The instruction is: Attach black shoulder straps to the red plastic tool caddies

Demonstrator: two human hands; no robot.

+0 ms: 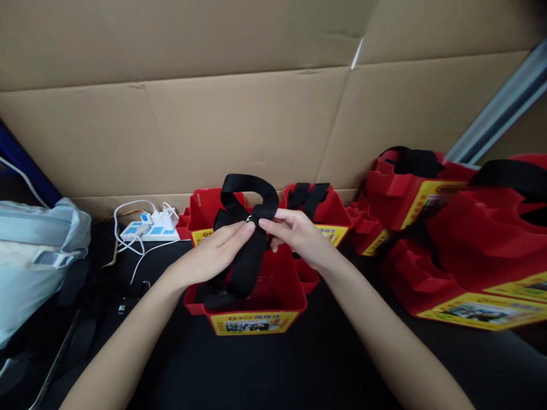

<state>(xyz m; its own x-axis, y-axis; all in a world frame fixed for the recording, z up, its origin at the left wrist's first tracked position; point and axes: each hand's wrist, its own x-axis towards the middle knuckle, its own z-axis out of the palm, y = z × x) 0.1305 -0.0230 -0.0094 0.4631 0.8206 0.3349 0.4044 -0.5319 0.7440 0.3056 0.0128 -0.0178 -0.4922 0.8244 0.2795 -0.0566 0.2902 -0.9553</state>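
Note:
A black webbing strap (250, 196) loops up over an open red plastic box (280, 290) with a yellow label on its front. My left hand (216, 253) lies along the strap with its fingers pinched at a small metal ring (248, 218) on it. Facing it, my right hand (297, 233) pinches the same spot of the strap from the right. The strap's lower end hangs down into the box.
More red boxes with black straps stand behind (316, 205) and in a stack at the right (461, 239). A white power strip with cables (149, 228) lies at the left, beside a pale bag (38, 250). A cardboard wall (239, 114) closes the back.

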